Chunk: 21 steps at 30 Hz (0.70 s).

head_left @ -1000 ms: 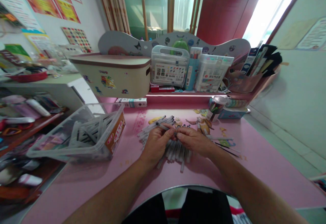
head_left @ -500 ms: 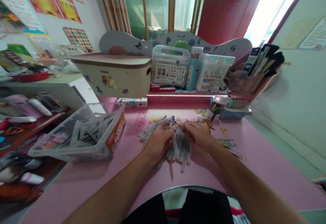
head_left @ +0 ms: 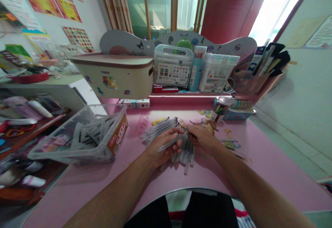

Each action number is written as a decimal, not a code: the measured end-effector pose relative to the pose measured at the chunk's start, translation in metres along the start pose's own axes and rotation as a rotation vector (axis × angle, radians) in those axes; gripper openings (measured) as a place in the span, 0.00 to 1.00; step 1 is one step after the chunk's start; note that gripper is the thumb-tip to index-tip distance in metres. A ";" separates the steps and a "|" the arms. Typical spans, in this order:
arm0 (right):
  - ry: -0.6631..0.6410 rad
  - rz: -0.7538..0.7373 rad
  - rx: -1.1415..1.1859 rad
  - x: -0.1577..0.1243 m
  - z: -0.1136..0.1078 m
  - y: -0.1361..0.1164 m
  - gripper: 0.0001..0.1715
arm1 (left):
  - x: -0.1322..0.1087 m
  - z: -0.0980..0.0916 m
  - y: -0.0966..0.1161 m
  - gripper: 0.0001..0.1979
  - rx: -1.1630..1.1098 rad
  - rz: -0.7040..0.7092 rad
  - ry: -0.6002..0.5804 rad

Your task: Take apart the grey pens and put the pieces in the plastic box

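A heap of clear-barrelled pens (head_left: 184,152) lies on the pink desk (head_left: 259,165) in front of me. A second, neater bunch of pens (head_left: 158,128) rests just behind my left hand. My left hand (head_left: 162,146) is curled, and one pen (head_left: 171,141) lies slanted across its fingers. My right hand (head_left: 203,137) pinches the far end of that pen over the heap. Both hands sit close together above the heap.
A clear plastic bin (head_left: 85,136) holding more pens stands at the left. A cream box (head_left: 116,74), marker cases (head_left: 172,66) and a pen cup (head_left: 220,110) line the back shelf. Cluttered shelves (head_left: 23,131) are at the far left.
My hands lifted one pen out of the heap; it now lies slanted across my left fingers, with my right hand at its far end.
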State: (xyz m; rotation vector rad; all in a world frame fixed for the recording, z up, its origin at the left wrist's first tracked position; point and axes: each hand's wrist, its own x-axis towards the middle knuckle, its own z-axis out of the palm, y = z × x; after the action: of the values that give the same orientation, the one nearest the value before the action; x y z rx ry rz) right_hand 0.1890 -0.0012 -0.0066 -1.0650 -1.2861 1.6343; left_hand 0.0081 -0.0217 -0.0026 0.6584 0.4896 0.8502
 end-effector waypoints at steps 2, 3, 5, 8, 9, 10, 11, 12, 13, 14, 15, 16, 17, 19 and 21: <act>0.029 0.017 0.032 0.001 0.000 -0.002 0.29 | 0.001 0.002 -0.001 0.11 -0.003 0.073 0.055; 0.050 0.022 0.043 0.001 0.000 -0.003 0.29 | 0.001 0.002 -0.001 0.14 0.011 0.121 0.088; 0.093 0.031 0.053 0.002 0.000 -0.004 0.29 | 0.003 0.004 -0.001 0.17 0.077 0.208 0.157; 0.113 0.035 0.054 0.003 0.000 -0.003 0.28 | 0.005 0.003 -0.002 0.13 0.198 0.306 0.289; 0.114 0.024 0.052 0.003 0.001 -0.004 0.28 | 0.006 0.003 -0.002 0.12 0.210 0.332 0.331; 0.113 0.009 0.052 0.002 0.002 -0.004 0.27 | 0.007 0.003 -0.002 0.11 0.204 0.350 0.361; 0.113 -0.008 0.054 0.002 0.003 -0.004 0.27 | 0.008 0.002 -0.003 0.10 0.182 0.359 0.377; 0.113 -0.027 0.058 0.002 0.004 -0.004 0.26 | 0.009 0.002 -0.003 0.09 0.156 0.359 0.379; 0.112 -0.045 0.061 0.001 0.006 -0.005 0.26 | 0.009 0.002 -0.003 0.09 0.131 0.355 0.374; 0.110 -0.064 0.062 0.000 0.007 -0.005 0.26 | 0.009 0.003 -0.003 0.09 0.114 0.350 0.366; 0.110 -0.085 0.058 0.000 0.008 -0.005 0.26 | 0.009 0.003 -0.003 0.08 0.104 0.346 0.361; 0.113 -0.106 0.047 -0.001 0.009 -0.005 0.25 | 0.009 0.004 -0.002 0.08 0.098 0.345 0.360; 0.117 -0.125 0.033 -0.002 0.010 -0.005 0.25 | 0.008 0.005 -0.001 0.08 0.095 0.347 0.364; 0.129 -0.155 -0.001 -0.003 0.013 -0.005 0.23 | 0.007 0.006 0.000 0.08 0.089 0.352 0.383; 0.130 -0.181 -0.025 -0.004 0.014 -0.005 0.20 | 0.006 0.007 0.002 0.08 0.078 0.360 0.405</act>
State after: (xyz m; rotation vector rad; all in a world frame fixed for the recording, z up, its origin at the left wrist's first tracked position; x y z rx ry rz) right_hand 0.1774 -0.0089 0.0007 -1.0212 -1.2804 1.3958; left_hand 0.0154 -0.0184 0.0031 0.6573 0.7855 1.3224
